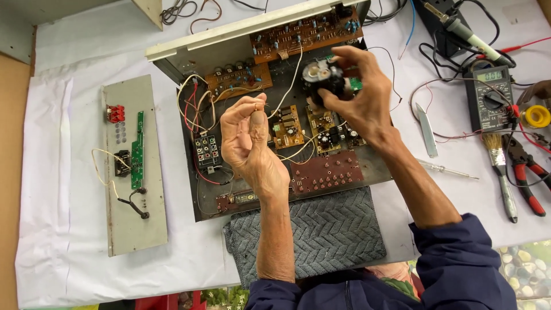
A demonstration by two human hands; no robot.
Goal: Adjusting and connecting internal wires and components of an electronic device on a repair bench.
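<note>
Nearest lay a grey ribbed cloth [321, 229] against the open metal chassis [195, 178]; above it the left hand [252, 143] pinched a thin white wire [287, 92] between pressed fingertips. The right hand [361, 95] clasped a black round motor assembly [322, 77] over brown circuit boards [304, 34]; white sheeting [69, 115] covered the table, a multimeter [489, 97] far right.

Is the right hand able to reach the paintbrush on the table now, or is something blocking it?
Probably not at once: the right hand is closed around a black motor part over the open chassis. The paintbrush lies uncovered farther right, beside red-handled pliers.
</note>
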